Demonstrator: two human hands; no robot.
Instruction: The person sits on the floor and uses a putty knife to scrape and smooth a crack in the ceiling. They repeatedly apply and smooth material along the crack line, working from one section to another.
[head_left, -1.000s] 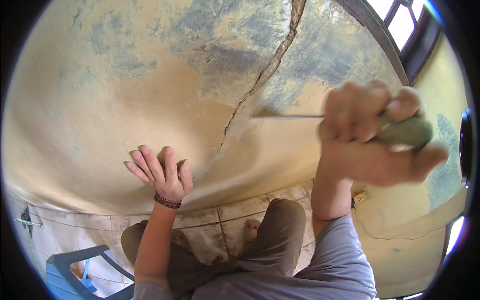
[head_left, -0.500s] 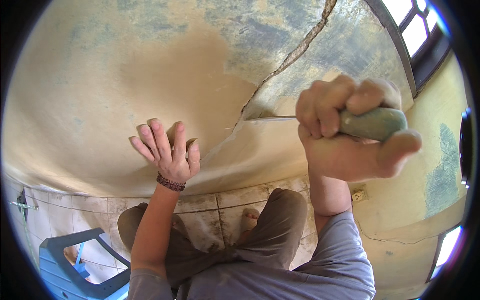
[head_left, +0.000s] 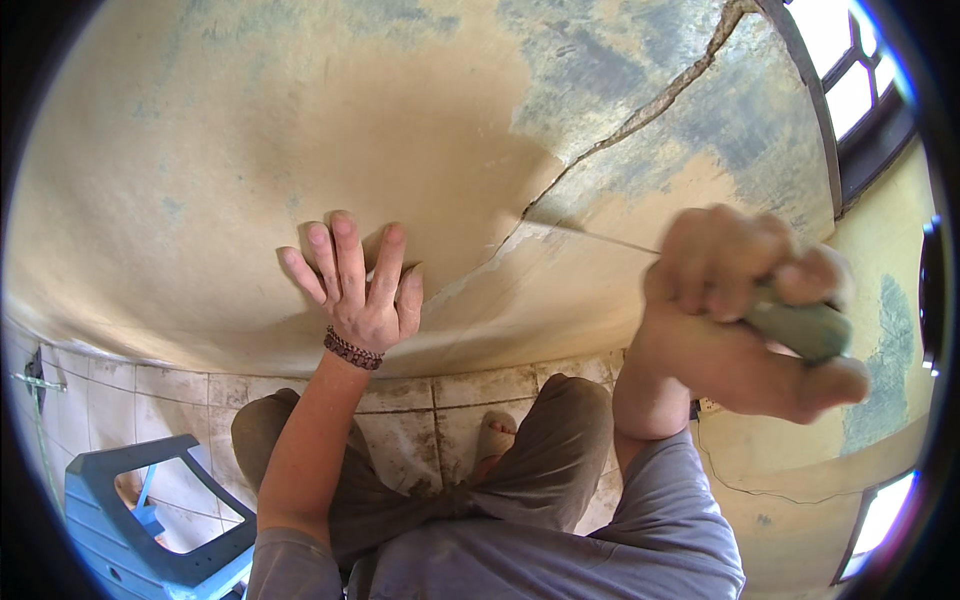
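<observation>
A long crack (head_left: 655, 108) slants down the painted wall (head_left: 400, 110) from the upper right and thins to a pale line near my left hand. My right hand (head_left: 745, 290) is closed around the rounded green handle (head_left: 805, 325) of a tool, its fingers somewhat blurred. From this fist a thin metal blade or shaft (head_left: 605, 240) reaches left, its tip at the narrow part of the crack. The blade's width cannot be made out. My left hand (head_left: 362, 295), a dark beaded bracelet (head_left: 352, 350) at its wrist, rests on the wall with fingers spread.
A blue plastic stool (head_left: 150, 535) stands at the lower left. Dirty white tiles (head_left: 400, 440) cover the floor under my bent legs. A barred window (head_left: 855, 85) is at the upper right. Along the right-hand wall runs a thin cable (head_left: 760, 490).
My right hand has moved right and down in the picture with the green-handled tool, which now tilts more. The view has shifted slightly; my left hand stays spread on the wall.
</observation>
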